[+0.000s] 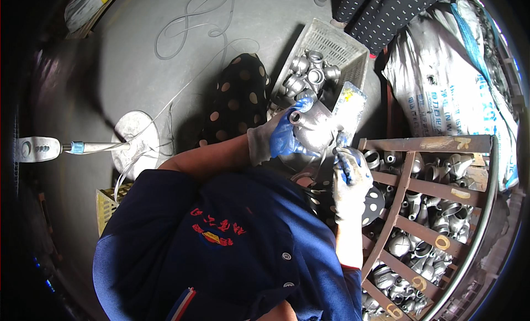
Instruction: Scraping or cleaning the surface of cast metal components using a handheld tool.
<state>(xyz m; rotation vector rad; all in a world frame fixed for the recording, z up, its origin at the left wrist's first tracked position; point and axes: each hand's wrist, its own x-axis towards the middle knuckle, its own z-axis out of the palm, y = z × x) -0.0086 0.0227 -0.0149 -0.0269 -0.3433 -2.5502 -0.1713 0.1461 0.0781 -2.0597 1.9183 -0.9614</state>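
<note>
1. Well, the left hand (284, 136), in a white glove with a blue coating, has its fingers and thumb spread around a rounded grey metal casting (314, 129), gripping it from the side.
2. That casting sits in front of the person, between both hands, its short round spout (296, 118) beside the left fingers.
3. Gloved too, the right hand (352, 167) is curled close by the casting's lower right side; I can't tell whether it pinches anything.
4. Just beyond the casting stands a pale plastic crate (353, 43) with more metal castings (314, 76) inside, and near it is a whitish rectangular block (350, 110) with a yellow patch.
5. Over on the right, a brown slatted metal frame (402, 184) fronts a heap of castings (399, 245), with a white sack (441, 91) beyond.
6. Across the floor (118, 61), a pale cable (190, 28) lies in loops.
</note>
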